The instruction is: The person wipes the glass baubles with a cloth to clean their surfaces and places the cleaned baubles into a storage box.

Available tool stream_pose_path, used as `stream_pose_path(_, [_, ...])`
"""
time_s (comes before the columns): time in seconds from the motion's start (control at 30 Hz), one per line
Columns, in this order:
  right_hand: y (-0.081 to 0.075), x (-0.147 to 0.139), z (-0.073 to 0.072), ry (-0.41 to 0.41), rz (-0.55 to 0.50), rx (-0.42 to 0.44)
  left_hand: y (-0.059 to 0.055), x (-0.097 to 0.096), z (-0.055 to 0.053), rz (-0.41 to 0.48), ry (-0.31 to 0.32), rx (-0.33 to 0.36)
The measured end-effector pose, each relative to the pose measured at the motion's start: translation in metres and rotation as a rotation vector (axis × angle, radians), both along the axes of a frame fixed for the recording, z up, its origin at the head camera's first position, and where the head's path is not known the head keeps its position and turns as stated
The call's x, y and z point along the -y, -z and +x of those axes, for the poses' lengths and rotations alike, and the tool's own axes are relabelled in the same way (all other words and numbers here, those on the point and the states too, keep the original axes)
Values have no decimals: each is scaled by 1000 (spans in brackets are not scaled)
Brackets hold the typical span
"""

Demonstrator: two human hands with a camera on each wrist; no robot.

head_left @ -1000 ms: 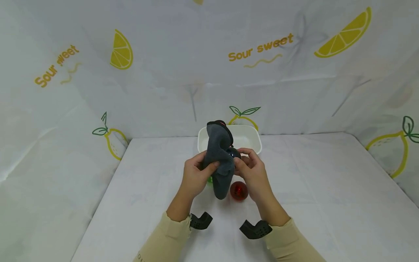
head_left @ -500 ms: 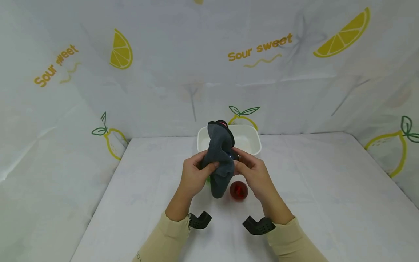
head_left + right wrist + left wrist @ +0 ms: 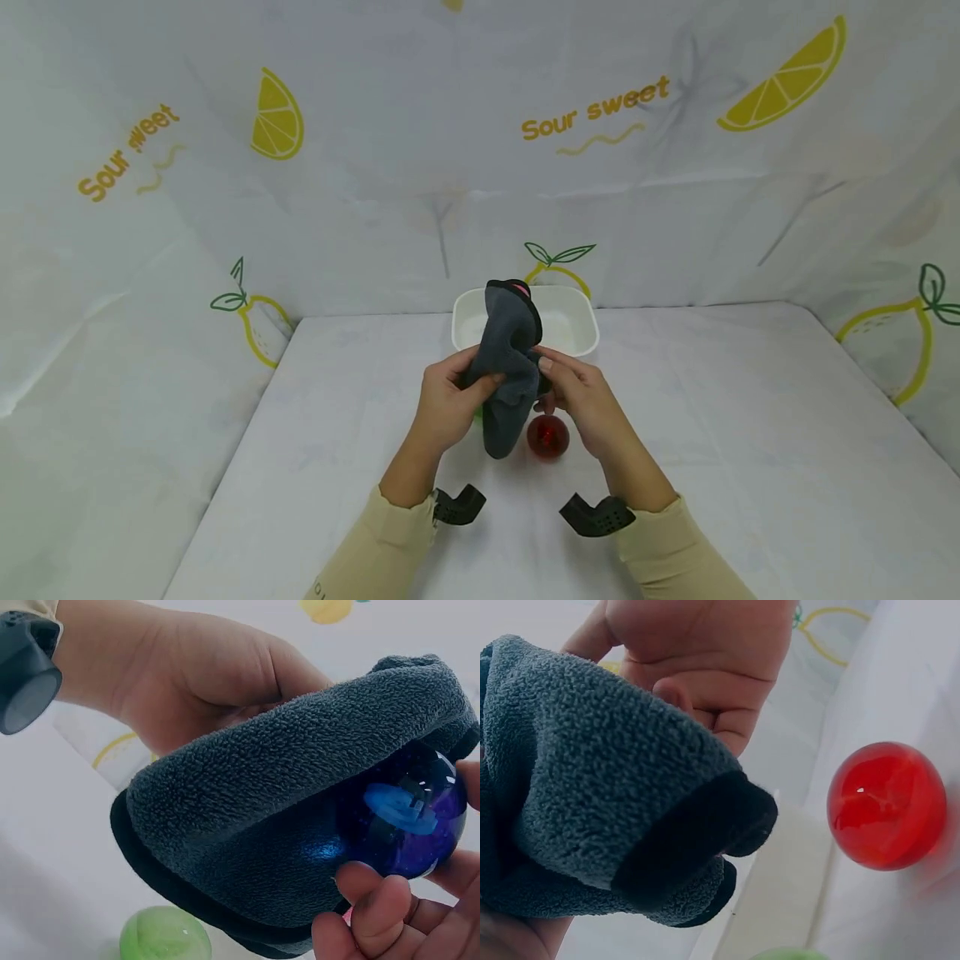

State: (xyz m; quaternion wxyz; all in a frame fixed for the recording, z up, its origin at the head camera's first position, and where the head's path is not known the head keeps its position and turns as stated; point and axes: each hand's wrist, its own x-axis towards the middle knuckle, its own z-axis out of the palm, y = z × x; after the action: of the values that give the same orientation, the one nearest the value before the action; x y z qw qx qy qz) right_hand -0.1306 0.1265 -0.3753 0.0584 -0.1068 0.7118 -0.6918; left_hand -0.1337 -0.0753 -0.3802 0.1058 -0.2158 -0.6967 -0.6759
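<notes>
My left hand (image 3: 448, 402) grips a dark grey terry cloth (image 3: 508, 354) with black edging, thumb on its near face. Within the cloth's fold, a shiny blue-purple see-through ball (image 3: 424, 825) shows in the right wrist view. My right hand (image 3: 588, 404) holds that ball from the right, its fingers (image 3: 386, 904) bent against the lower side. From the head, cloth and fingers hide the ball. Below the hands, a red see-through ball (image 3: 547, 437) sits on the table. A green ball (image 3: 165, 937) lies mostly behind the cloth in the head view.
Behind the hands stands a white plastic tray (image 3: 566, 321), partly covered by the cloth. The table (image 3: 712, 433) has a white covering. A white curtain (image 3: 375, 167) printed with lemons hangs at the back and sides.
The right fingers have shifted about the blue ball, which was visible from the head and is now covered. The cloth's upper end has swung slightly right. The left hand stays nearly still.
</notes>
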Motion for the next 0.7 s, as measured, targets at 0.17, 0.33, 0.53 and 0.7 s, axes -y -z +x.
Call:
stream_pose_path(0.17, [0, 0, -1, -25, -85, 33, -1, 1, -1, 3, -8, -7])
stream_pose_path(0.33, [-1, -1, -1, 27, -138, 67, -1, 1, 0, -5, 7, 12])
stream_pose_path(0.53, [-2, -2, -1, 71, -149, -12, -2, 1, 0, -8, 17, 34])
stream_pose_path(0.7, [-1, -1, 1, 97, -165, -153, -1, 1, 0, -10, 21, 47])
